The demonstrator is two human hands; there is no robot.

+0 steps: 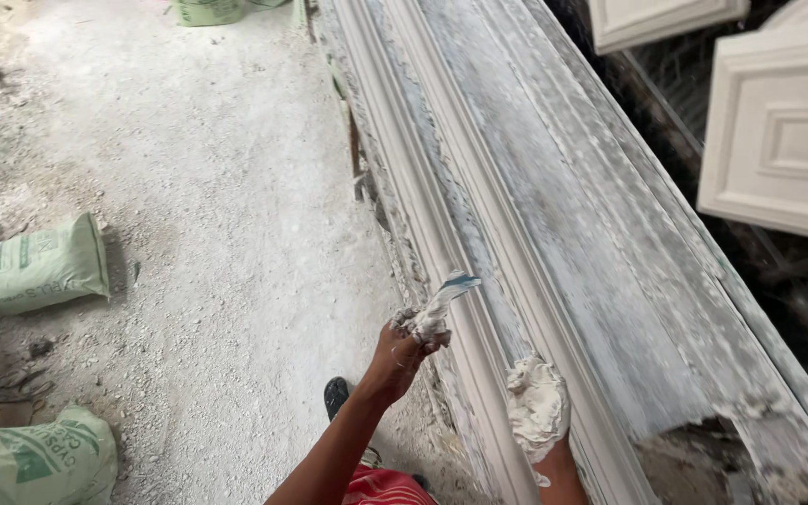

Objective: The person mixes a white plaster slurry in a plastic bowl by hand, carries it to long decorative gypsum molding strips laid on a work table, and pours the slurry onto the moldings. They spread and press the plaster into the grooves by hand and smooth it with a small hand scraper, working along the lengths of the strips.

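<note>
Left hand (402,351): gripped a plaster-caked brush (440,304), lower centre.
Right hand (539,410): plaster-coated, seemingly pressed open on the moulding (479,281).

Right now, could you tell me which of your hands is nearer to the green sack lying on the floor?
Left. The left hand is out over the floor on the green sack's side; the plaster-coated right hand rests on the long moulding.

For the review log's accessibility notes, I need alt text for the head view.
A person's right hand, coated in white plaster, presses on a long white moulding form, while the left hand holds a plaster-smeared rag beside it. Green sacks lie on the dusty floor; white cast panels stand to the right.
</note>
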